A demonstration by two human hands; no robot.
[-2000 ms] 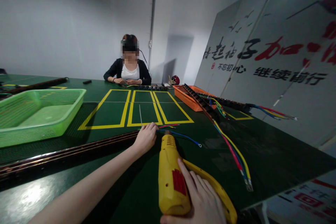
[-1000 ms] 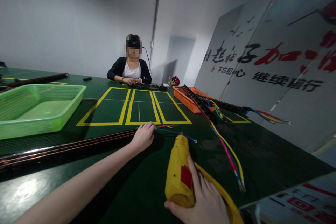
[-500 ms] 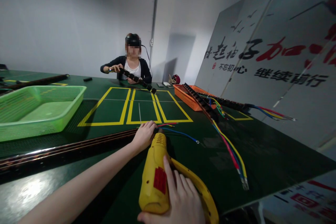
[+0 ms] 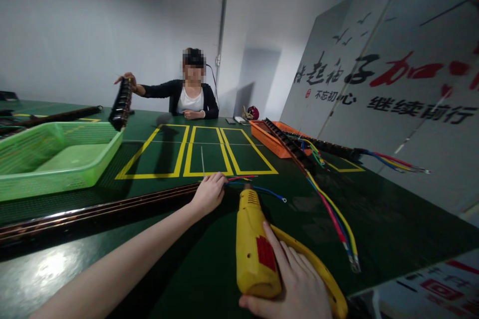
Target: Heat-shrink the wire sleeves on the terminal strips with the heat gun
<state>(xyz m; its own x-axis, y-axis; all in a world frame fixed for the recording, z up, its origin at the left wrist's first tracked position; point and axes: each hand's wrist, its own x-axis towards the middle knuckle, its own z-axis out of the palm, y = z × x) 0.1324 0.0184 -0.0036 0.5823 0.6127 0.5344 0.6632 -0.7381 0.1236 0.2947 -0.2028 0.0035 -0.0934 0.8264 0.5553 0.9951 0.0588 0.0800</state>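
Observation:
My right hand grips a yellow heat gun with a red label, its nozzle pointing away from me at the coloured wires. My left hand is closed round the wire end of a long dark strip, which lies on the green table and runs off to the left. Out of my left hand, red and yellow wires and a blue wire with a ring terminal stick out to the right. A thin pale rod stands out just beyond my fingers.
A green basket is at the left. Across the table, a person holds a dark segmented strip over its far corner. An orange basket at the right bears strips with hanging wires. Yellow tape frames mark the middle.
The heat gun in my right hand has moved right, away from my left hand, which stays at the wires. The person opposite has swung the segmented strip left to the green basket.

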